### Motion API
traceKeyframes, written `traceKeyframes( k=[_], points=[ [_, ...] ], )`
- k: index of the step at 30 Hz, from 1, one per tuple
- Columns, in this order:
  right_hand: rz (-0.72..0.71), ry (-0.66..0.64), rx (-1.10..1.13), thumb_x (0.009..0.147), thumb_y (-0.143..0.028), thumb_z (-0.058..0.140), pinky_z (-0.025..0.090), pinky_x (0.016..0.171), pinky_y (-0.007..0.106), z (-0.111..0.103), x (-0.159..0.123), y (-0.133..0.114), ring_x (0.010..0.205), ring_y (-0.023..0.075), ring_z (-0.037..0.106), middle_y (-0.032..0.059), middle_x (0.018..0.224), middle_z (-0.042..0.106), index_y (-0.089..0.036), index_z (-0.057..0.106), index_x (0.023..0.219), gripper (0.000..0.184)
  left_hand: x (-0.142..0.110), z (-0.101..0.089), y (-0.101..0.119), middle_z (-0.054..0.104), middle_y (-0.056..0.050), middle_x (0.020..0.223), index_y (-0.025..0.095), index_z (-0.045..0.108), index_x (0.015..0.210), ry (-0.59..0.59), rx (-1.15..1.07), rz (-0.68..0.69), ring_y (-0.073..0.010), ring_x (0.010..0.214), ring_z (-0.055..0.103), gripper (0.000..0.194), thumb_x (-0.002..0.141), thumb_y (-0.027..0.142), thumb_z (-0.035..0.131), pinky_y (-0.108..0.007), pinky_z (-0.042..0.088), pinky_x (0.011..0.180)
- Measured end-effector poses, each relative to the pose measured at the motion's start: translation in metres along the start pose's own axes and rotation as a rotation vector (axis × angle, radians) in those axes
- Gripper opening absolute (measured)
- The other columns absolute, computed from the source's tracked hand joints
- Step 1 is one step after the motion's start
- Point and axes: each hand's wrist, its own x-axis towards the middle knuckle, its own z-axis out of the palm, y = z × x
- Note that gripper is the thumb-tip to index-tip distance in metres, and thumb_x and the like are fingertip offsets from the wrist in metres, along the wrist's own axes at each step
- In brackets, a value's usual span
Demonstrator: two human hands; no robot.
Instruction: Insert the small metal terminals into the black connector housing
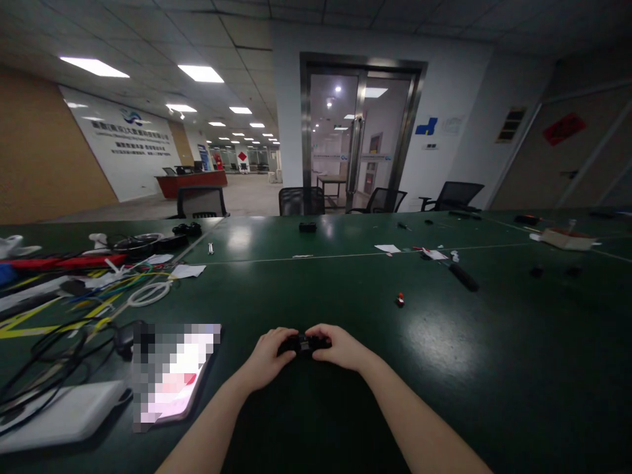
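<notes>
Both my hands meet over the green table (276, 428), closed around a small black object with a greyish middle section (305, 343). My left hand (269, 355) grips its left end between thumb and fingers. From the other side, my right hand (340, 347) holds the right end in the same way. Only the object's middle shows between the fingertips, so I cannot tell its exact kind. A tablet or phone with a bright, blurred-out screen (185, 375) lies left of my left hand. Beyond my right hand is a tiny red and black item (399, 300).
Tangled cables (59, 355) and a white box-like device (64, 415) crowd the left side. Farther off are a black block (307, 227), a dark-handled tool (463, 277), paper scraps (388, 249) and a small open box (567, 239). Office chairs (301, 201) line the far edge.
</notes>
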Motion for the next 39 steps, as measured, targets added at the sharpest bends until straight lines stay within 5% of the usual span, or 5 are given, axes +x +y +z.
traceKeyframes(
  k=[11, 24, 39],
  points=[
    [-0.050, 0.010, -0.122, 0.067, -0.024, 0.065, 0.040, 0.088, 0.036, 0.009, 0.001, 0.010, 0.102, 0.0189, 0.052, 0.0018, 0.111, 0.056, -0.027, 0.055, 0.108, 0.043, 0.000, 0.002, -0.003, 0.055, -0.005, 0.110, 0.023, 0.052, 0.111, 0.018, 0.055, 0.045, -0.0221, 0.102, 0.048, 0.032, 0.079, 0.024, 0.052, -0.036, 0.037, 0.089],
    [-0.086, 0.083, -0.182, 0.073, -0.026, 0.061, 0.039, 0.087, 0.034, 0.015, 0.000, 0.009, 0.099, 0.0159, 0.052, 0.0008, 0.105, 0.056, -0.026, 0.061, 0.096, 0.023, 0.001, 0.000, -0.004, 0.055, -0.004, 0.112, 0.025, 0.050, 0.113, -0.021, 0.046, 0.058, -0.0226, 0.106, 0.047, 0.036, 0.078, 0.030, 0.054, -0.039, 0.035, 0.092],
    [-0.063, 0.107, -0.170, 0.072, -0.027, 0.060, 0.042, 0.083, 0.032, 0.017, 0.001, 0.006, 0.095, 0.0167, 0.054, 0.0010, 0.101, 0.056, -0.025, 0.061, 0.092, 0.021, -0.001, 0.001, 0.001, 0.056, -0.004, 0.111, 0.024, 0.052, 0.112, 0.021, 0.000, 0.039, -0.0215, 0.105, 0.048, 0.037, 0.076, 0.029, 0.057, -0.037, 0.035, 0.093]
  ],
)
